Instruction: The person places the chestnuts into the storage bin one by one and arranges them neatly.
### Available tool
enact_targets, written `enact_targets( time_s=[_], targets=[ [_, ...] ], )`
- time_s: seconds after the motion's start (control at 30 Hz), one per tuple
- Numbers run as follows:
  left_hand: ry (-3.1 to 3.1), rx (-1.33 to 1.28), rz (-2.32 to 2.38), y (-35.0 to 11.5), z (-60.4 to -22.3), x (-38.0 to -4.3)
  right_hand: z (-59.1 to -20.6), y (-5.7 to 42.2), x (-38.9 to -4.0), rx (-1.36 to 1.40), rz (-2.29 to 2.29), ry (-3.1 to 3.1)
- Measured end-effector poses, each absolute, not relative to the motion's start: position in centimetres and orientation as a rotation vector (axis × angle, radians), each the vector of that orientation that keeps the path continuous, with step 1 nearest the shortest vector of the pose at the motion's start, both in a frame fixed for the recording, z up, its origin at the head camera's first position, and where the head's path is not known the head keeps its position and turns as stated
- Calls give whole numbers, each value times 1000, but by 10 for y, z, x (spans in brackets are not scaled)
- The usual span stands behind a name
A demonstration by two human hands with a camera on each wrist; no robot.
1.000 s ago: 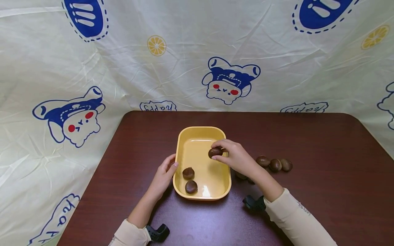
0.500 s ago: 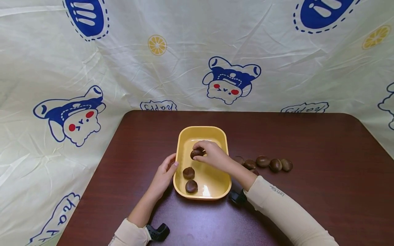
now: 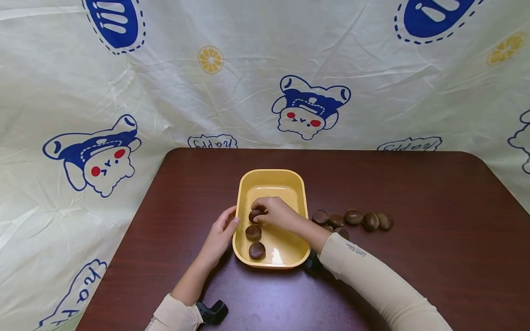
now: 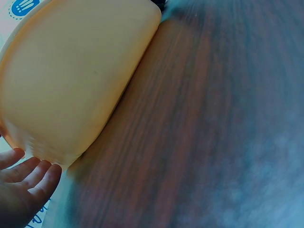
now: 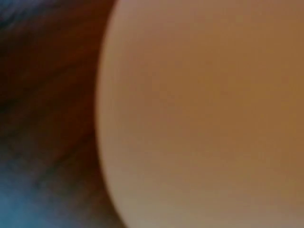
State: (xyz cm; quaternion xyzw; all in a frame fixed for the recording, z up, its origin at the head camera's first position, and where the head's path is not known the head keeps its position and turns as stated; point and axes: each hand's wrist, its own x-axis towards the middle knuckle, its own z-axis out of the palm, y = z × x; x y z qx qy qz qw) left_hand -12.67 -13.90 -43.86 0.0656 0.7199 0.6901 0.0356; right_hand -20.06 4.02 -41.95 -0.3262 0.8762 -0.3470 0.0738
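Observation:
In the head view, my right hand (image 3: 276, 214) reaches over the yellow tray (image 3: 285, 239) and pinches a brown chestnut (image 3: 256, 215) between thumb and fingers, low by the tray's left side. Just nearer to me, a chestnut (image 3: 253, 232) and another chestnut (image 3: 257, 250) lie in a row on the tray floor. My left hand (image 3: 222, 232) rests against the outside of the left wall, thumb at the rim. The left wrist view shows the fingertips of that left hand (image 4: 28, 183) touching the tray wall (image 4: 76, 80). A blurred tray wall (image 5: 199, 114) fills most of the right wrist view.
Right of the tray, several loose chestnuts (image 3: 354, 217) lie on the dark brown table (image 3: 434, 257), partly behind the right forearm. A printed white cloth (image 3: 244, 101) hangs beyond the table's far edge. Dark devices sit at both wrists, including the left wrist device (image 3: 213, 313).
My right hand has carried the chestnut leftward from the tray's right rim, then down to the left side, in line with the other two. The left hand and tray hold still.

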Motion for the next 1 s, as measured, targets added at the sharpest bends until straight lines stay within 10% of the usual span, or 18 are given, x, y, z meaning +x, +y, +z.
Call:
enact_targets(
  time_s=[1.0],
  targets=[
    [2211,192,2123,-139,-441,-128,-413,45,-200,-896,-1333,2516]
  ],
)
